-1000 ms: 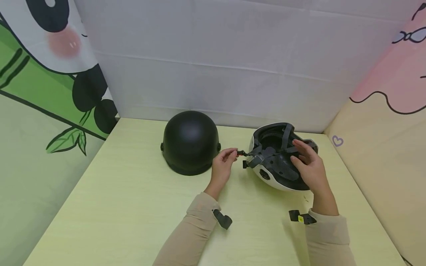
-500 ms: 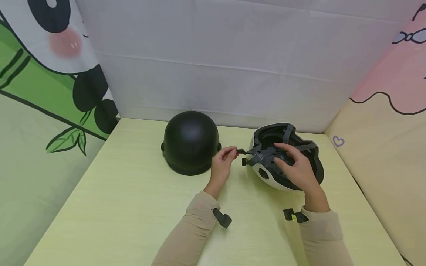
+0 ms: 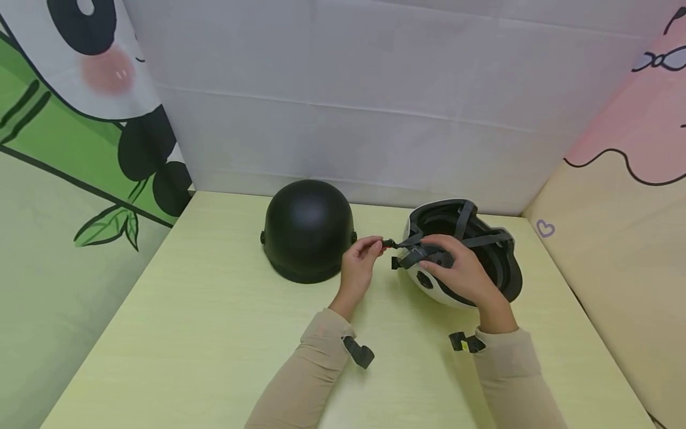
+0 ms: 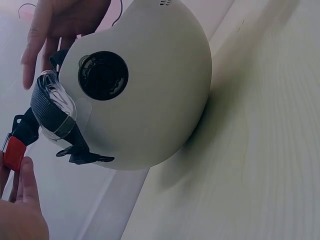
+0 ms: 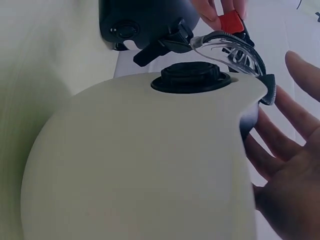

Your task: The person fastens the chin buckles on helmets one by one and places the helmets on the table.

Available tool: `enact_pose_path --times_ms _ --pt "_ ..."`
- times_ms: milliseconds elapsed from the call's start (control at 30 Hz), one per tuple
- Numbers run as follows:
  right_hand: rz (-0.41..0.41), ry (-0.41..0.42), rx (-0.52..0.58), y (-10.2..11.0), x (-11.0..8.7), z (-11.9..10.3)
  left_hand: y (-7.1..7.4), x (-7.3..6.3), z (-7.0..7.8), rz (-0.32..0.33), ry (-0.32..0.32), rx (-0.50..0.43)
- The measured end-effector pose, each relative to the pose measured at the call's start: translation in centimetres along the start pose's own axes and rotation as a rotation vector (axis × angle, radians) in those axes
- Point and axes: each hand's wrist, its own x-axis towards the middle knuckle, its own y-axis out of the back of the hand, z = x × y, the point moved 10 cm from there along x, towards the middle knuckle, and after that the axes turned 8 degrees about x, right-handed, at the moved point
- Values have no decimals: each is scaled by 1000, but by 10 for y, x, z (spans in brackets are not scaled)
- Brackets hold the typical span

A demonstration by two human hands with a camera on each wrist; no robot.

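Note:
A white helmet [image 3: 440, 292] lies upside down on the table, its black padded inside facing up. Between thumb and fingertips, my left hand [image 3: 358, 265] pinches the red-and-black buckle [image 4: 14, 153] at the end of its chin strap, held out past the helmet's left side. My right hand [image 3: 463, 274] hovers over the helmet's opening near the dark strap [image 4: 55, 112], thumb and fingers apart. In the right wrist view the right hand's fingers [image 5: 295, 120] are spread beside the rim; whether they touch the strap I cannot tell. A clear plastic piece [image 4: 62, 97] shows under the strap.
A black helmet [image 3: 308, 229] stands dome up just left of my left hand. Behind the table [image 3: 203, 333] rises a white cloth wall [image 3: 343, 113]. Painted panels flank both sides. A round black knob [image 4: 103, 75] sits on the white shell.
My right hand has moved left across the helmet's opening, closer to the strap and my left hand. The left hand keeps its pinch on the buckle in nearly the same place.

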Motion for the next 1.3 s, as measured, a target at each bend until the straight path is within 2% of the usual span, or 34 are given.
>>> enact_pose_path --times_ms 367,700,833,1000,1300 --pt "-15 -49 -22 -10 -2 7 1 -5 -2 -11 2 3" --pt "-7 -39 -23 -17 -5 4 2 -8 -1 -25 -11 -8" --pt "18 -57 -16 -13 -8 6 3 -9 0 -19 -14 -13" --pt "83 -75 59 -1 -14 6 9 -10 -1 9 -10 -3" --pt "123 -85 134 10 -25 1 15 -13 3 35 -59 28"
